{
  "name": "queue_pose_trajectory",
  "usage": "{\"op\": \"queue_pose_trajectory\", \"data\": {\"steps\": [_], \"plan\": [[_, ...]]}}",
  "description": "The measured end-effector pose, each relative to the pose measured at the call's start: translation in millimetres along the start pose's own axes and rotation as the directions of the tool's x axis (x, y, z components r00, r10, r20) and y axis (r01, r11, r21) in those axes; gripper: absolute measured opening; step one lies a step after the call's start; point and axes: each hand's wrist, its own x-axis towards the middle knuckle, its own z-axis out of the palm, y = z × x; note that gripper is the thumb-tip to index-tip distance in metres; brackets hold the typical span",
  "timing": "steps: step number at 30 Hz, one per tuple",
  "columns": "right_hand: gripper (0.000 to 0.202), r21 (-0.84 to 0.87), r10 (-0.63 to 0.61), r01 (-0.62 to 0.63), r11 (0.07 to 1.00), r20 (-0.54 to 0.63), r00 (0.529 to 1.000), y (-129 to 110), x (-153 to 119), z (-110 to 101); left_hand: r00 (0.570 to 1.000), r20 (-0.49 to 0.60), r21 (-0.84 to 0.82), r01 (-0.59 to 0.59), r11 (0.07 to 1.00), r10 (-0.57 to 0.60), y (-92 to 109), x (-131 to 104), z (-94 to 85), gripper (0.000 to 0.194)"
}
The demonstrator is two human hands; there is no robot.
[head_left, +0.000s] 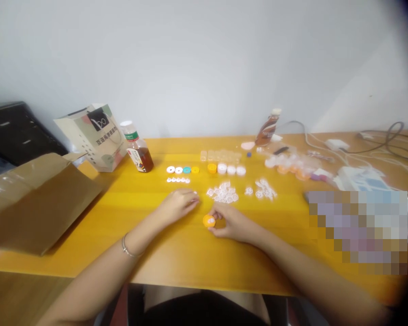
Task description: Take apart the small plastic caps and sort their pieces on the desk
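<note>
My right hand pinches a small orange round cap by its edge, just above the table. Small whitish bits show inside the cap. To its upper left, my left hand is closed with the fingers pressed together; what its fingertips hold, if anything, is too small to make out. Beyond my left hand lie a row of white, teal and yellow rings and a row of tiny white pieces. A pile of white openwork discs lies beyond my right hand, with a smaller pile further right.
Yellow and white round cups and clear containers stand further back. A cardboard box, paper bag and drink bottle are at left. Another bottle, plastic packs and cables are at right.
</note>
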Motion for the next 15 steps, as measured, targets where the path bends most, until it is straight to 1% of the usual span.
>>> {"op": "queue_pose_trajectory", "data": {"steps": [2,3,5,7,11,15], "plan": [[0.014,0.012,-0.013,0.013,1.0,-0.005,1.0,1,0,0,0.992,0.044,-0.072,-0.118,0.99,0.122,9,0,0.9,0.02],[0.014,0.019,-0.02,0.021,1.0,-0.008,1.0,2,0,0,0.984,0.07,-0.106,-0.157,0.982,0.164,14,1,1.6,0.019],[0.014,0.035,-0.032,0.033,0.999,-0.016,0.999,3,1,1,0.972,0.114,-0.156,-0.185,0.97,0.204,21,1,4.0,0.019],[0.016,0.048,-0.038,0.039,0.998,-0.016,0.999,5,2,2,0.972,0.134,-0.184,-0.168,0.968,0.195,25,1,7.9,0.019],[0.016,0.071,-0.032,0.031,0.997,0.01,0.999,10,4,1,0.981,0.144,-0.221,-0.096,0.97,0.13,28,1,17.2,0.018],[0.022,0.107,-0.032,0.028,0.994,0.038,0.999,14,4,-3,0.986,0.15,-0.229,-0.038,0.973,0.074,29,-1,20.0,0.018]]}}
